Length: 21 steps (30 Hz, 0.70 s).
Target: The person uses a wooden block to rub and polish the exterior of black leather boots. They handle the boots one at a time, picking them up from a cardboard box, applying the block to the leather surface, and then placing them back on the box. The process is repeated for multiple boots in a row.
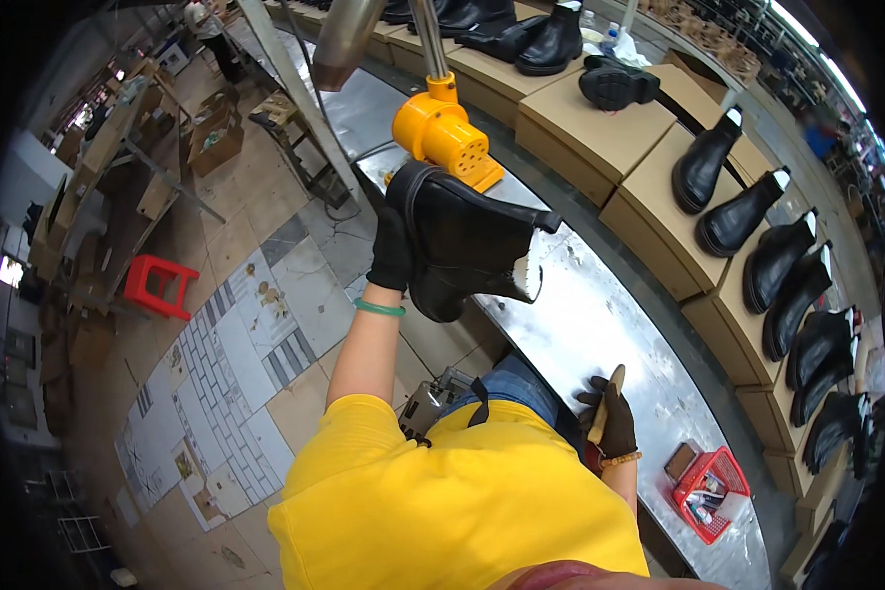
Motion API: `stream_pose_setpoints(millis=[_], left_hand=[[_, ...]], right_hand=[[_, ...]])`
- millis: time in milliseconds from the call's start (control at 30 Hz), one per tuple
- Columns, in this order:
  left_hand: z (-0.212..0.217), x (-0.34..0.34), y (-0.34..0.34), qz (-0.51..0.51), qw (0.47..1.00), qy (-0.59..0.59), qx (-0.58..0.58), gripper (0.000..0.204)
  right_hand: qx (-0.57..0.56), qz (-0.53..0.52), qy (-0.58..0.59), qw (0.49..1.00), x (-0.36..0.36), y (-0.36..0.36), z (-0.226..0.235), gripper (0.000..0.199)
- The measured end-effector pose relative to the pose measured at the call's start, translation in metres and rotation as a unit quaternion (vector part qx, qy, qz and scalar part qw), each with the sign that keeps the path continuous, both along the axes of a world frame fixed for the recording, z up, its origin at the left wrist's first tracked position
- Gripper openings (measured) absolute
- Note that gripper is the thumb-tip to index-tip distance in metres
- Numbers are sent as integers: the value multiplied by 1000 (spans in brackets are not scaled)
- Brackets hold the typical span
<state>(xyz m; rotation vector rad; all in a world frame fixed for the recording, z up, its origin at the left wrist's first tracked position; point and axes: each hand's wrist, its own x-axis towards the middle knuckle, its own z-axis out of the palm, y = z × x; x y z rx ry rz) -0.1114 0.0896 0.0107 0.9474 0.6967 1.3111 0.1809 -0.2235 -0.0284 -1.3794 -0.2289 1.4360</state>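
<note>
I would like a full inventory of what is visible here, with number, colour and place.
Ankle boot: 1, black, left hand
Slim tool: 1, tan, right hand
Metal workbench: 1, silver, centre right
Vented machine: 1, yellow, on workbench
Other boots: over ten, black, on cardboard boxes
Cardboard boxes: several, brown, beyond workbench
Basket: 1, red, workbench, lower right
Stool: 1, red, floor, left
Background items: many, mixed, unclear, left
Shirt: 1, yellow, on wearer
Hands: 2, dark-gloved, left raised, right by workbench

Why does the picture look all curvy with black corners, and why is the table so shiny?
Head view: the fisheye lens bends the metal workbench and darkens the corners; head view: bright glare whitens patches of its top; head view: the black boot in the left hand shows only soft shine.
</note>
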Motion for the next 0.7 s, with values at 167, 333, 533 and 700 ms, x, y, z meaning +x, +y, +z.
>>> stream_pose_setpoints(millis=[167,333,533,700], left_hand=[[-12,-44,23,19,996,90,-5,83],[-19,-66,36,24,998,47,-34,90],[-3,-86,39,82,990,117,17,77],[33,-86,36,116,992,45,-21,65]], right_hand=[[2,0,7,1000,1,1,-1,49],[-2,-6,7,1000,0,3,0,52],[-5,-11,7,1000,1,1,-1,52],[-4,-9,22,1000,4,-1,-5,52]])
